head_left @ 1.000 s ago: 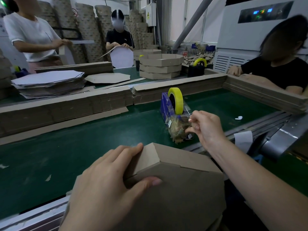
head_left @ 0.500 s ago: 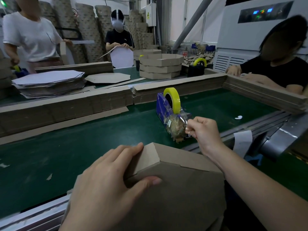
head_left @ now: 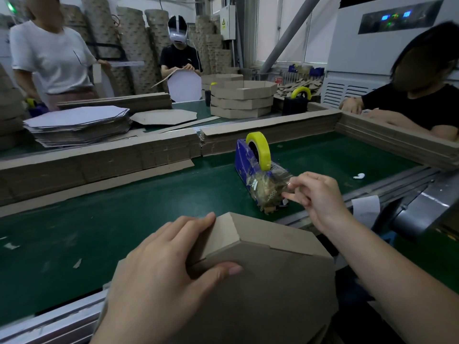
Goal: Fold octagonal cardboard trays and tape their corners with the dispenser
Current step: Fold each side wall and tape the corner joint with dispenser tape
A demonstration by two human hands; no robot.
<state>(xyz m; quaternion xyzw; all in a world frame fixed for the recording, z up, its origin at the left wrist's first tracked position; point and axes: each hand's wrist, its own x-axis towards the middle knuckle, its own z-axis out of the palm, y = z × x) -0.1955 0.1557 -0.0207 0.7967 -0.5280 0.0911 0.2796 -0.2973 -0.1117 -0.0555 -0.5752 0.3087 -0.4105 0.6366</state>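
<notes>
Left hand [head_left: 159, 276] clamps a folded tray [head_left: 260, 281] at near centre, fingers [head_left: 193, 227] flat on the far side flap, thumb pressed on the tray's upturned bottom, holding a corner shut. Tray sits at the near edge of the counter [head_left: 99, 219], partly over the metal rail [head_left: 49, 321]. Right hand [head_left: 315, 194] is just beyond the tray to the right, at the near end of the dispenser [head_left: 258, 177]; thumb and forefinger pinched on a clear strip of tape [head_left: 283, 173] running back to the dispenser, other fingers loosely curled. Dispenser is blue with a yellow roll [head_left: 259, 150] on top, its near end clogged with crumpled tape and brown scraps, standing on the green counter right of centre. Small white earbud [head_left: 359, 176] lies on the counter further right. Strip piles [head_left: 99, 162] of cardboard wall the far side of the counter and run down the right side. Beyond, far left, a stack of flat blanks [head_left: 79, 125]; far centre, a stack of finished trays [head_left: 242, 99] with a second dispenser [head_left: 296, 101] beside it on the right. Three other people: one standing far left in white shirt [head_left: 52, 55], one far centre wearing a headset [head_left: 176, 29] and folding a white blank, one at right in black with arms on the strip pile.
</notes>
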